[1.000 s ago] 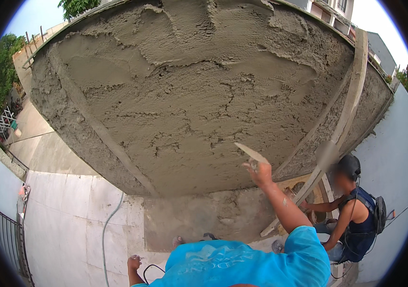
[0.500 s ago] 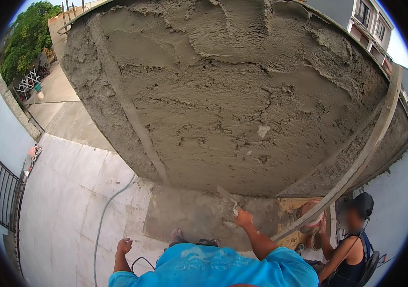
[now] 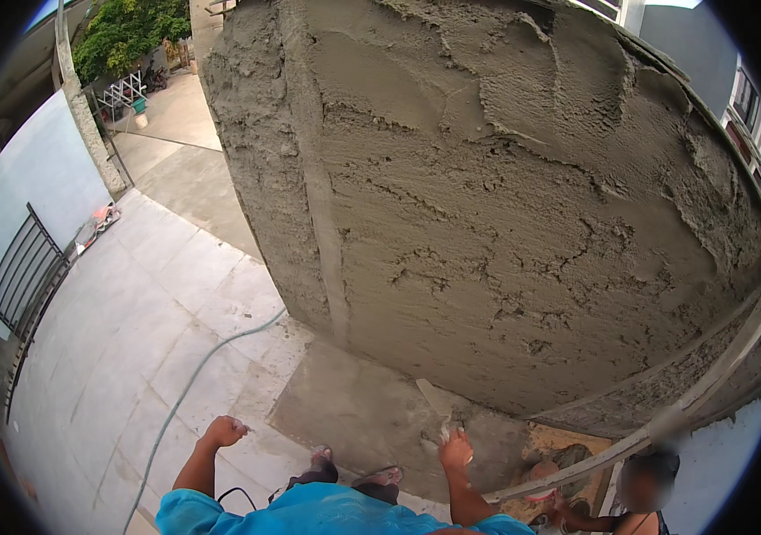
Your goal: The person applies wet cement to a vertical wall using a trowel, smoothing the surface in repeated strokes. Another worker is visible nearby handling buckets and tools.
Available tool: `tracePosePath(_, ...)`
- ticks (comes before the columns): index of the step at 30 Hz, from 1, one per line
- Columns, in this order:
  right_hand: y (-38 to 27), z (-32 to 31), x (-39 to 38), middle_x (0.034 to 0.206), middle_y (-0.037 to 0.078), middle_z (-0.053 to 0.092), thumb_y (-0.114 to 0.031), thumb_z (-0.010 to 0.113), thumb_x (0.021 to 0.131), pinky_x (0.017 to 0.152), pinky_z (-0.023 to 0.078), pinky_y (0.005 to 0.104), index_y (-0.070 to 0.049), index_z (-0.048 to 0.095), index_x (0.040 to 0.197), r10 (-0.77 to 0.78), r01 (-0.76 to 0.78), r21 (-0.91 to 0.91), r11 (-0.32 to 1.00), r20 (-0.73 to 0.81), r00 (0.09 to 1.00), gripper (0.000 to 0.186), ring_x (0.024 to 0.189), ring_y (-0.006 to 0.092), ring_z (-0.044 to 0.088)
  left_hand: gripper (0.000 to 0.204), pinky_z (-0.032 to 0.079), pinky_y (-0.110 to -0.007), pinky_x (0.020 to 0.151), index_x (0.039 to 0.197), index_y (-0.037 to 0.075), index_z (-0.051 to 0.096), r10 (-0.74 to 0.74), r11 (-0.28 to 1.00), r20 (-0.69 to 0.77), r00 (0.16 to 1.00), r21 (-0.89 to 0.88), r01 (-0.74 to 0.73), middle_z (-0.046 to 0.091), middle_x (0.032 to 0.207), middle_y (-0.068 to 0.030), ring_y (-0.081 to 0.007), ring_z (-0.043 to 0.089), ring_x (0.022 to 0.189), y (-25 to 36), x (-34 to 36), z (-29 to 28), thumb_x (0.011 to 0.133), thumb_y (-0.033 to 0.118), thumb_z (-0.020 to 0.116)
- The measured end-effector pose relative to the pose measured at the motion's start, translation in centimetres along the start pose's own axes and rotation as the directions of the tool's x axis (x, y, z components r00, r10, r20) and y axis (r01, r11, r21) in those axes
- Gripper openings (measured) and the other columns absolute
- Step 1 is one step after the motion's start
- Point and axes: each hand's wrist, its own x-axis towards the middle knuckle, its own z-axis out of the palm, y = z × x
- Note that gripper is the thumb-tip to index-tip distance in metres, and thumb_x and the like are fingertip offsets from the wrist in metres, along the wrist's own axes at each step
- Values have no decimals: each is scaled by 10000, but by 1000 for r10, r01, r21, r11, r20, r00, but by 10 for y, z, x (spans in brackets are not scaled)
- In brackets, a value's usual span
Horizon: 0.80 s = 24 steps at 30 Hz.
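A trowel [image 3: 434, 398] with a pale, flat blade points away from me, low down near the foot of a large wall of wet grey mortar [image 3: 487, 223]. Its handle is in my right hand [image 3: 455, 448], whose fingers are wrapped round it and smeared with mortar. The blade seems just in front of the wall's base; whether it touches cannot be told. My left hand [image 3: 223, 432] hangs out to the left above the pale paving, fingers curled in, with nothing visible in them. The mortar is rough and ridged, with a smoother upright strip at its left.
A long wooden batten [image 3: 639, 437] slants across the right side. Beside it a co-worker [image 3: 648, 486] crouches near a bucket [image 3: 541, 473]. A green hose [image 3: 186, 392] curves over the floor tiles [image 3: 122, 312] at left. A black metal grille [image 3: 25, 272] stands by the left wall.
The view has swung left, so the wall and co-worker sit farther right and lower. My left hand has come forward. My right hand still grips the trowel, low by the wall.
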Motion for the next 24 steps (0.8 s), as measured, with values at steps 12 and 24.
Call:
tracePosePath(12, -89, 25, 56, 1071, 175, 694, -370, 700, 776, 888, 525, 462, -109, 652, 1161, 250, -278, 41, 960, 326, 912, 468, 1025, 353, 659, 304, 523, -475, 806, 818, 107, 676, 272, 904, 338, 901, 233, -360, 687, 938, -182, -389, 653, 908, 45, 116, 17, 836, 401, 602)
tracePosePath(24, -12, 328, -72, 1058, 233, 671, -344, 669, 836, 835, 521, 517, -92, 569, 1226, 361, -450, 58, 891, 511, 780, 474, 963, 436, 648, 492, 421, -482, 979, 1248, 102, 517, 197, 937, 407, 892, 189, -293, 540, 1257, -149, -353, 507, 1201, -79, 52, 302, 833, 269, 721)
